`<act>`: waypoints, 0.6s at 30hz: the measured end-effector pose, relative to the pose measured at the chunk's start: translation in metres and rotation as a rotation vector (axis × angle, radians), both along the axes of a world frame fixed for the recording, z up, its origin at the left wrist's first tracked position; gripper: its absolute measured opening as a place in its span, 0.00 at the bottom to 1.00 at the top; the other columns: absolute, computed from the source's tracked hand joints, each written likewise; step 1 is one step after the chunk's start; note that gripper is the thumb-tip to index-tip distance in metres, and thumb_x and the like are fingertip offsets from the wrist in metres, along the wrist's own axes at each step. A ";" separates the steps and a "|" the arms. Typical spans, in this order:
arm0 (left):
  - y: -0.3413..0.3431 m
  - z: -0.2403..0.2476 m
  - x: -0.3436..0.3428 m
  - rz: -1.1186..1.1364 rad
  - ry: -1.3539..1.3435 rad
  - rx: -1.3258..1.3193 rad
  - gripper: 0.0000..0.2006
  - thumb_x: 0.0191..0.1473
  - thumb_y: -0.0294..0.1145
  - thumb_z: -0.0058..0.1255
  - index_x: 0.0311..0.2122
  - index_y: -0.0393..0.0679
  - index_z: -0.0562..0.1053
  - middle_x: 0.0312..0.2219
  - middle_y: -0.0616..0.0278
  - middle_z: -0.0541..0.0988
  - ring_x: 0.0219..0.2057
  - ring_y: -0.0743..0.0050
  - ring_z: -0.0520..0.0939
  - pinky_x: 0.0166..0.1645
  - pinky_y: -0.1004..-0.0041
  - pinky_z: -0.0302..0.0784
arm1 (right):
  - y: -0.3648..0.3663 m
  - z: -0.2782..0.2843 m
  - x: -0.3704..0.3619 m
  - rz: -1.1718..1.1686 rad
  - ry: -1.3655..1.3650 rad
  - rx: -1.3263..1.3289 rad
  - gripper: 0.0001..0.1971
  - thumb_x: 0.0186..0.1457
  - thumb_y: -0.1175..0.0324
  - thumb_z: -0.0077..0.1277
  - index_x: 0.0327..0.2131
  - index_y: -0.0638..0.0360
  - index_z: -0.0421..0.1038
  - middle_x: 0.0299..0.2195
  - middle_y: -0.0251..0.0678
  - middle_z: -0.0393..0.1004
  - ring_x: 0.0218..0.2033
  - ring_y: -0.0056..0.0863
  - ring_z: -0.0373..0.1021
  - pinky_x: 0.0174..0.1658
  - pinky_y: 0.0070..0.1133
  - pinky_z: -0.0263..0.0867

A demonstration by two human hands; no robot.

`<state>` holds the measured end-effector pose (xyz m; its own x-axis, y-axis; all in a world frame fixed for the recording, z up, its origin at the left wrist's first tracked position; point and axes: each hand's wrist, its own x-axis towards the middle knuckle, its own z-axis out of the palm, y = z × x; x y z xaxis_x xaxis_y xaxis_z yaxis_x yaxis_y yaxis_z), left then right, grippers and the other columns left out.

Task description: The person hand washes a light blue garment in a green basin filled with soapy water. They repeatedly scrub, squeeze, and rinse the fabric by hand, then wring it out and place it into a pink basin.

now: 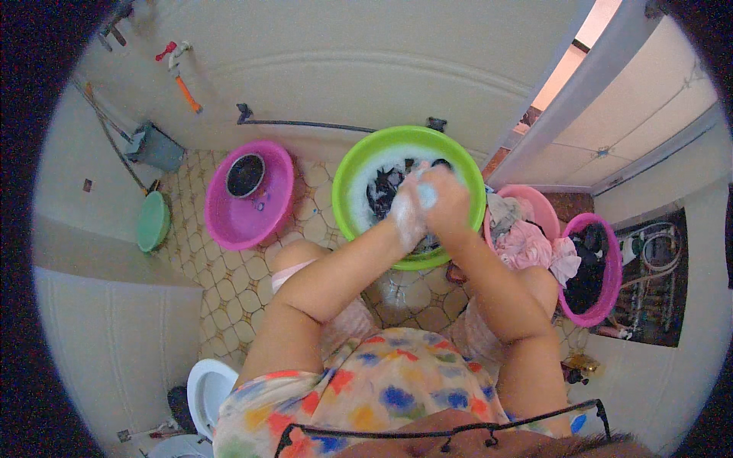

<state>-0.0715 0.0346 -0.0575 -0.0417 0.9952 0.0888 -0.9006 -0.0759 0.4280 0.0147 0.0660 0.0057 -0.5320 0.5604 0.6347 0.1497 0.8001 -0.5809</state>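
Both hands, left hand and right hand, are gripping soapy dark cloth, likely soft and slippery, over the green basin at twelve o'clock

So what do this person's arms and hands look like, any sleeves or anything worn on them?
Both forearms are bare, with no sleeves reaching them and no watch or bracelet visible. The left hand is coated in white soapy foam; the right hand has some suds too. The garment is pale with bright red, blue and yellow splotches.
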 end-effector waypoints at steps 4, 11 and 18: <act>-0.006 0.067 0.028 0.244 0.246 -0.363 0.12 0.54 0.39 0.40 0.40 0.46 0.66 0.35 0.65 0.73 0.37 0.73 0.73 0.42 0.73 0.69 | 0.040 0.009 0.002 -0.193 0.049 -0.289 0.12 0.43 0.59 0.51 0.26 0.57 0.69 0.25 0.41 0.70 0.28 0.42 0.68 0.32 0.31 0.64; 0.003 -0.014 -0.011 0.252 0.317 -0.258 0.14 0.54 0.43 0.37 0.41 0.47 0.66 0.35 0.66 0.72 0.38 0.73 0.73 0.43 0.72 0.68 | -0.007 0.005 -0.008 0.075 -0.027 0.098 0.11 0.45 0.59 0.49 0.22 0.57 0.69 0.24 0.42 0.70 0.25 0.44 0.67 0.30 0.34 0.63; -0.001 0.060 0.025 0.306 0.431 -0.363 0.14 0.52 0.42 0.40 0.39 0.46 0.68 0.33 0.65 0.73 0.36 0.72 0.74 0.40 0.71 0.69 | 0.044 -0.003 0.004 -0.107 0.026 -0.224 0.11 0.45 0.61 0.50 0.22 0.58 0.67 0.21 0.42 0.67 0.23 0.41 0.65 0.27 0.31 0.60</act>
